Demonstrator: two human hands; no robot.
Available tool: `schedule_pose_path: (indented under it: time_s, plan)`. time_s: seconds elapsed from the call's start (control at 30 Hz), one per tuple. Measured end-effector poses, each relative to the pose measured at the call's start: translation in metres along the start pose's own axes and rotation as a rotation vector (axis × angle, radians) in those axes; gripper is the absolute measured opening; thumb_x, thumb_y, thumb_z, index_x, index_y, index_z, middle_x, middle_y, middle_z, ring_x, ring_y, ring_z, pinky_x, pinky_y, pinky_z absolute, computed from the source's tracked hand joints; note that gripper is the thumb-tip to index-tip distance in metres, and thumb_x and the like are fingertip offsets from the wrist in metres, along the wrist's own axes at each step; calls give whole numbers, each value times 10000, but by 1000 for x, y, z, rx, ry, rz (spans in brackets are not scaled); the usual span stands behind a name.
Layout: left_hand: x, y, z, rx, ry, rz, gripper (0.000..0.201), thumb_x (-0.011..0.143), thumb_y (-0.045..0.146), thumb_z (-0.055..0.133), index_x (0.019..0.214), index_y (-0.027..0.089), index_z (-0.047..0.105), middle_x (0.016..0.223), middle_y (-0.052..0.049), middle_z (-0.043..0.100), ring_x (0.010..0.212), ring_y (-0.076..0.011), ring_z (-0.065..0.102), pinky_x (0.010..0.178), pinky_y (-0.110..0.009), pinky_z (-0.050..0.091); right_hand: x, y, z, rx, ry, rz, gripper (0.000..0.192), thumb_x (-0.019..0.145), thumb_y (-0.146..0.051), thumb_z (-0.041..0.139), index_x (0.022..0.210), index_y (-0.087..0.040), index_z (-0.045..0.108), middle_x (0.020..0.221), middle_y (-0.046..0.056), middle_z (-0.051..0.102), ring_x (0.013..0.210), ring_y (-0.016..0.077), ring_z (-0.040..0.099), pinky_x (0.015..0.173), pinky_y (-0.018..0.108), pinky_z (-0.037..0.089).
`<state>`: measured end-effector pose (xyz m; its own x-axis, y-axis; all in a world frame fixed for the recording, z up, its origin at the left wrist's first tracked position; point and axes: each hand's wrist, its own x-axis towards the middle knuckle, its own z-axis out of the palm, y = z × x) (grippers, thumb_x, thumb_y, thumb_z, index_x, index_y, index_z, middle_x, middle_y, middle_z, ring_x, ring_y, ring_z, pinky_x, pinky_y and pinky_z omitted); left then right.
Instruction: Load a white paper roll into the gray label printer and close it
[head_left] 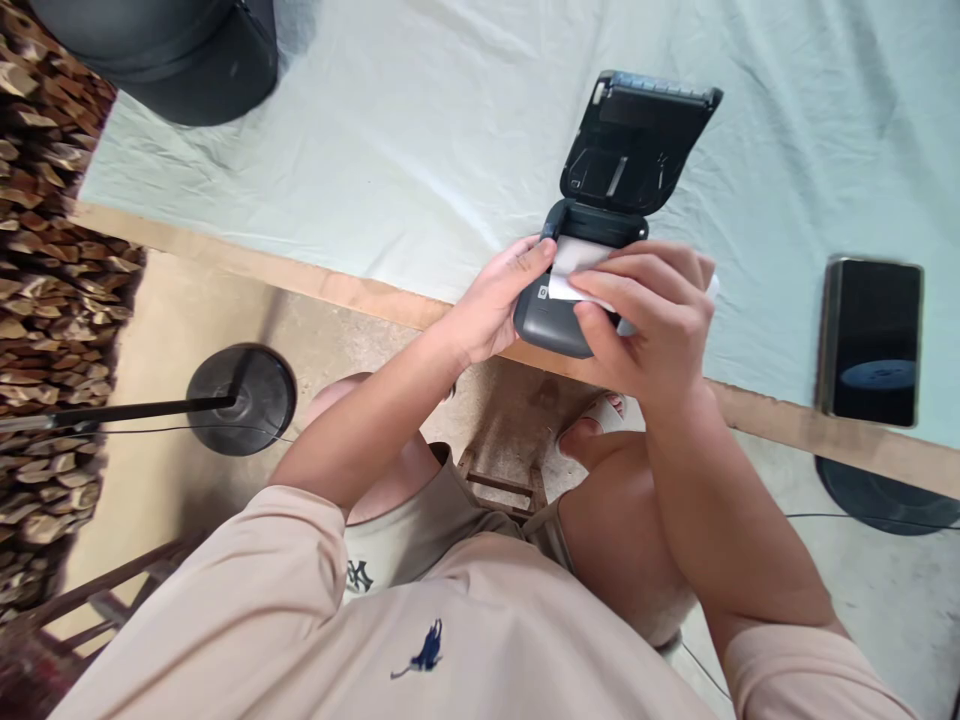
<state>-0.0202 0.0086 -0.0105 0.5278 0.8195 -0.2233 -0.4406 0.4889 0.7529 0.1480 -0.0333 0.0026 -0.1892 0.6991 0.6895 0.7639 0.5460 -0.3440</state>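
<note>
A small black portable printer [559, 325] is held over the table's near edge, its hinged lid [637, 140] swung up and away from me. My left hand [502, 290] grips the printer's left side, with the thumb over the edge of its opening. White paper [574, 262] lies across the opening and over part of the front. My right hand [660, 310] is closed on this paper, fingers bent over it from the right. A bit of white shows past the right fingers too. The rest of the paper is hidden by that hand.
A pale green cloth covers the table [375, 130]. A dark phone [871, 340] lies near the edge at right. A large black object [172, 50] stands at the far left. Below are a round black stand base [247, 400], another at right, and a wooden stool rung [499, 485].
</note>
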Motion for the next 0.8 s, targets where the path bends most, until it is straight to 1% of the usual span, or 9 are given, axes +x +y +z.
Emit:
schedule_pose_path:
  time_s: [0.13,0.27,0.37,0.47,0.53,0.6,0.67,0.7,0.8]
  plan:
    - [0,1,-3,17,-30,-20,370,782,333,770,1075,195,592,933,10,649,822,-74,660,700,-182,553,1,-1,3,75,25,-17,187,890,-348,524,971,-262,669,914,-3,710,983,161,645,873,366,482]
    - [1,0,-4,45,-46,-6,476,737,296,806,1134,183,569,983,-23,675,883,-113,675,773,-225,577,0,1,4,178,159,115,167,922,-308,478,980,-234,616,961,34,659,995,151,614,894,360,491]
    - [1,-1,-7,65,-71,-12,550,693,270,829,1163,183,558,998,-38,676,881,-129,672,771,-248,582,0,5,5,179,225,301,251,897,-369,530,1105,-231,560,1250,96,538,1174,206,558,888,369,486]
    - [1,-1,-9,92,-85,-38,605,660,243,845,1183,192,546,993,-29,657,861,-117,655,745,-236,569,3,16,10,281,187,420,469,885,-418,538,1310,-271,403,1505,108,340,1357,246,458,1010,420,473]
    - [1,-1,-10,108,-97,-45,631,655,228,846,1205,206,537,1006,-26,650,864,-116,647,745,-237,566,8,25,14,415,139,381,529,908,-421,479,1375,-300,264,1468,106,405,1296,208,519,1038,425,479]
    - [1,-1,-10,106,-109,-45,626,659,208,836,1208,223,538,1001,-18,649,864,-116,644,747,-240,562,13,30,19,513,121,321,506,929,-433,412,1370,-302,201,1328,99,519,1140,177,596,971,404,520]
    - [1,-1,-10,100,-93,-37,589,660,185,821,1184,231,555,930,6,643,812,-100,631,715,-224,540,14,28,22,523,145,298,433,949,-449,355,1339,-290,253,1222,88,546,1045,160,607,908,382,542]
    - [0,-1,-9,98,-76,-33,570,658,178,814,1167,231,563,886,19,635,776,-88,620,693,-212,522,13,24,22,505,158,300,393,957,-450,341,1310,-280,317,1191,84,541,1062,158,598,916,378,542]
    - [0,-1,-8,75,-35,-42,599,633,176,816,1169,239,556,866,33,638,739,-79,614,657,-204,490,6,9,22,449,170,292,315,955,-441,389,1183,-247,485,1132,71,534,1192,173,550,1097,429,474]
